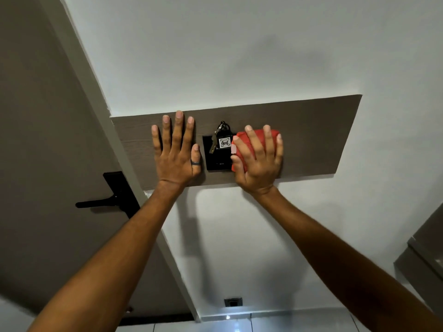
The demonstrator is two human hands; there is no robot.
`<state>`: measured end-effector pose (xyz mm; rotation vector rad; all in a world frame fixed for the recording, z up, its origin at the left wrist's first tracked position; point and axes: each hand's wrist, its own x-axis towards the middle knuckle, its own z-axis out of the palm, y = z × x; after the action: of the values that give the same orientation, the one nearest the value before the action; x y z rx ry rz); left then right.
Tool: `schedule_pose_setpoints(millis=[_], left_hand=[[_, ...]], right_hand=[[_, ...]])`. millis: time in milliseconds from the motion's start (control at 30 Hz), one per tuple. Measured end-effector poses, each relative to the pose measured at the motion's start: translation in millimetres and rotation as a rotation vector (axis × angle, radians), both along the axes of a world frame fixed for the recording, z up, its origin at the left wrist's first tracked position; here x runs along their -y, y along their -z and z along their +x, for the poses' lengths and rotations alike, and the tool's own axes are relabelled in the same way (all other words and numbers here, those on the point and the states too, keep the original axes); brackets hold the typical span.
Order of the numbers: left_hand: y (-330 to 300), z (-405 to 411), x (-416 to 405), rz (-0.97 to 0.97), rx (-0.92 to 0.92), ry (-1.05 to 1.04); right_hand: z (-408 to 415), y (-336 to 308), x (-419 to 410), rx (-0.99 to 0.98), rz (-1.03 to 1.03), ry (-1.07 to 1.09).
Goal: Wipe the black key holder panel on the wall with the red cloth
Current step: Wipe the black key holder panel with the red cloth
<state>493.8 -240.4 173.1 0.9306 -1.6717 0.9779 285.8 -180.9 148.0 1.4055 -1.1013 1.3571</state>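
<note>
Red cloth (pixel 251 140) lies under the gripping right hand (pixel 257 159), overlapping the black panel (pixel 215 161).

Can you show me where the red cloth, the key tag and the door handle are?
red cloth (pixel 257 136): head view, upper part showing between the fingers.
key tag (pixel 224 142): head view, white numbered label.
door handle (pixel 97 203): head view, middle of the black lever.

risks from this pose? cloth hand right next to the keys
1. The right hand presses the folded red cloth at the right edge of the black key holder panel; a leftward swipe could snag the hanging metal keys with the white numbered tag and knock them loose.
2. The keys cover the panel's upper middle, so that patch may go unwiped.
3. The left hand, flat on the brown wood-grain board, may leave smudges.
</note>
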Motion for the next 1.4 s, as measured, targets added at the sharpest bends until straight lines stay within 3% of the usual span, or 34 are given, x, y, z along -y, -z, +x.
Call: schedule_pose_setpoints(millis=[100,200,267,400,433,533,567,600,700,733,867,1033,1100,1267,1400], left_hand=[[1.1,-1.0,1.4,0.000,-0.010,0.000],[1.1,-0.2,2.9,-0.003,-0.012,-0.013],[-0.7,-1.1,4.8,0.017,-0.021,0.001],[1.4,-1.8,1.6,0.008,-0.012,0.006],[3.1,-1.8,0.6,0.002,-0.012,0.013],[-0.7,-0.5,1.9,-0.004,-0.007,0.001],[-1.2,-0.2,1.6,-0.002,-0.004,-0.002],[-1.4,-0.2,1.3,-0.003,-0.001,-0.005],[4.3,-0.1,2.2,0.008,-0.012,0.015],[4.4,-0.5,2.8,-0.006,-0.012,0.007],[-0.5,-1.8,2.9,-0.016,-0.006,-0.003],[0.7,-0.8,0.8,-0.017,-0.005,-0.001],[1.0,-0.9,1.8,-0.010,-0.012,0.000],[1.6,0.0,3.9,-0.020,-0.007,0.008],[3.1,-0.1,3.6,-0.012,-0.007,0.000]], right_hand=[[-24.1,-9.1,4.8,-0.117,-0.018,0.007],[4.8,-9.2,9.5,0.147,-0.017,0.006],[14.6,-2.8,12.3,0.205,-0.011,-0.004],[-41.7,9.4,9.2,-0.233,-0.080,0.009],[-53.6,7.6,8.9,-0.236,-0.077,0.022],[-34.0,-11.5,7.6,0.278,-0.041,0.046],[-17.9,-17.2,5.8,0.357,-0.022,0.034],[-5.4,-19.5,3.9,0.293,0.002,0.013],[-20.4,-18.2,-0.7,-0.191,0.004,-0.018],[-31.8,-24.0,1.4,-0.213,-0.016,-0.013],[-8.5,-15.7,6.0,0.150,0.020,0.010],[-24.0,33.4,-7.6,-0.142,0.044,-0.016],[-28.4,22.1,-5.2,-0.124,0.041,-0.001],[-15.8,-45.2,13.7,0.167,-0.027,0.002],[-15.8,-5.0,4.9,0.004,0.035,0.038]])
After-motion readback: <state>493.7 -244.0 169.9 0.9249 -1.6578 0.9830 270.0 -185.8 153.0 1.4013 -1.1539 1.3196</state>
